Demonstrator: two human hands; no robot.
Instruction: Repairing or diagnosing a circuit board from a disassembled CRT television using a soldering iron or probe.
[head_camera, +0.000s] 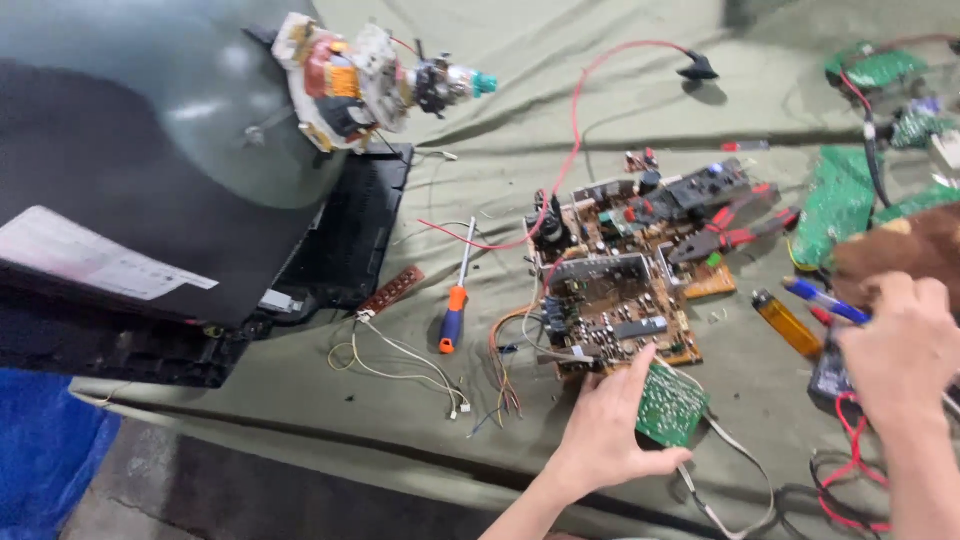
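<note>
The left hand (605, 440) pinches a small green board (672, 402) between thumb and fingers, just beside the big brown board (615, 300) on the cloth (300, 400). The right hand (900, 350) closes around a blue pen (825, 298). The ribbon cable (735, 470) trailing from the green board could snag and tear if pulled sharply.

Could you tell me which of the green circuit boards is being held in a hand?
The small green board at the big brown board's near corner, gripped by the left hand; the other green boards lie untouched far right.
</note>
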